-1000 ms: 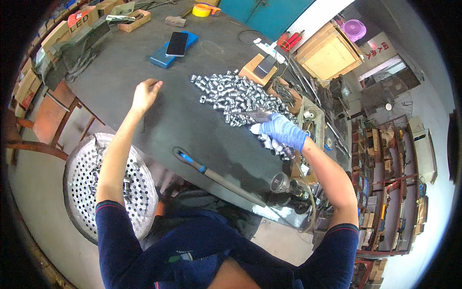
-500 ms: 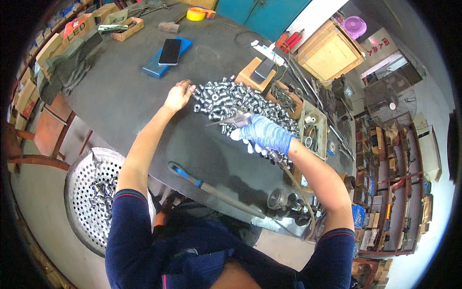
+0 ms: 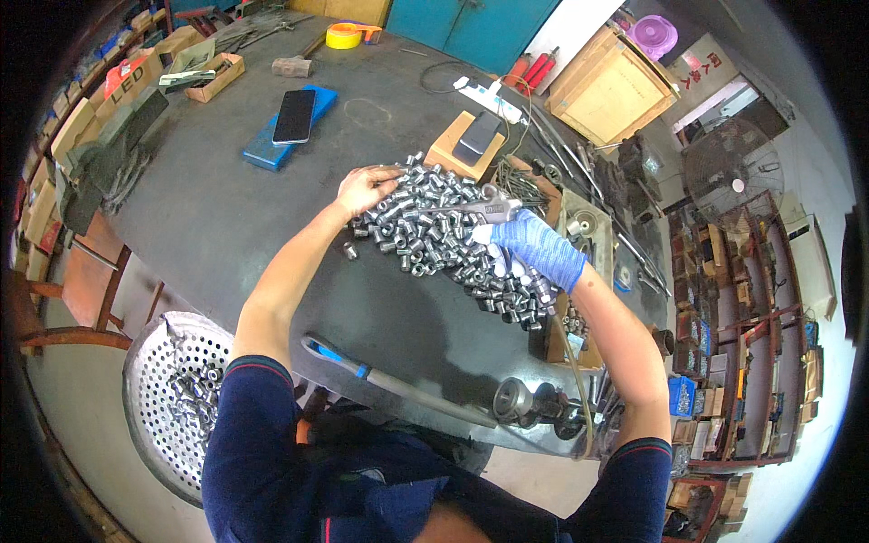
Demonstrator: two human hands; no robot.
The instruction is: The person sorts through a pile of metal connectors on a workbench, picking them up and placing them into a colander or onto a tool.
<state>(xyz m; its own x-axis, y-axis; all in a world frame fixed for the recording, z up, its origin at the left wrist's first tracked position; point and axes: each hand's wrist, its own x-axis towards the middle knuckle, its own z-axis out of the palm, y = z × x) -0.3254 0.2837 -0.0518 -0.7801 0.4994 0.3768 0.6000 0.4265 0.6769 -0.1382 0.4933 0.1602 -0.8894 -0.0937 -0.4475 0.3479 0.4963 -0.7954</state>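
Note:
A heap of small shiny metal sleeves (image 3: 412, 217) lies on the dark tabletop in front of me. At its far left edge, my bare left hand (image 3: 367, 188) rests with its fingers stretched out over the parts, gripping nothing I can see. My right hand (image 3: 534, 246), in a blue-and-white glove, is closed around a grey air blow gun (image 3: 493, 212). The gun's thin nozzle points left across the top of the heap. A hose (image 3: 572, 380) hangs below that hand toward the table's near edge. One loose sleeve (image 3: 351, 251) sits just left of the heap.
A phone (image 3: 295, 116) lies on a blue box. Behind the heap stands a wooden block (image 3: 450, 143) with a dark device on it. A long blue-marked tool (image 3: 398, 382) lies along the near edge. Lower left, a perforated metal basin (image 3: 154, 371) holds more sleeves.
My right hand has moved right and slightly away with the blow gun. My left hand has shifted right onto the heap's edge. The view has also shifted a little.

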